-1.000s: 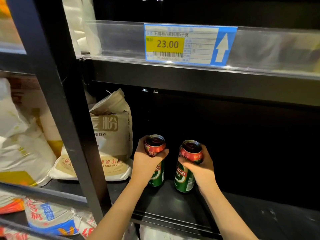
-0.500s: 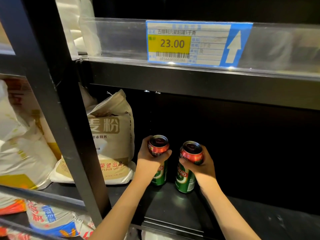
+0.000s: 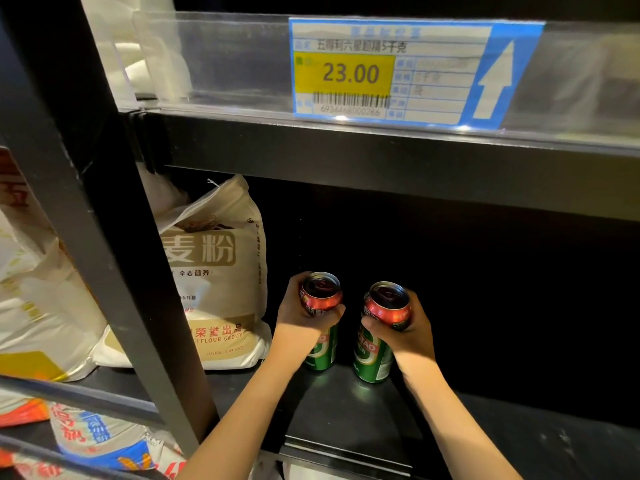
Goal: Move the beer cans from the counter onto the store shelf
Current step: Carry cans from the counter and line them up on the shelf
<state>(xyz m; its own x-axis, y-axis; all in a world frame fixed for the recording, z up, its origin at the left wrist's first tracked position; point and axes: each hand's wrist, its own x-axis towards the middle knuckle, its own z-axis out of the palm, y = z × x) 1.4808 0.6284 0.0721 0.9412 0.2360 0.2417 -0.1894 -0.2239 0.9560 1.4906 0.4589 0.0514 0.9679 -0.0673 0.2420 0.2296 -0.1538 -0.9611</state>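
Beer cans stand upright on the dark shelf (image 3: pixel 346 410), just right of the flour bag (image 3: pixel 221 271): the left can (image 3: pixel 320 299) wrapped near its top by the left hand (image 3: pixel 304 317), the right can (image 3: pixel 382 327) by the right hand (image 3: pixel 408 334). Gripped so high, either can could tip if released carelessly, likely knocking over its close neighbour.

each hand (image 3: pixel 300 315) (image 3: pixel 407 336) grips an upright beer can (image 3: pixel 320 296) (image 3: pixel 384 327) on the shelf (image 3: pixel 346 410).
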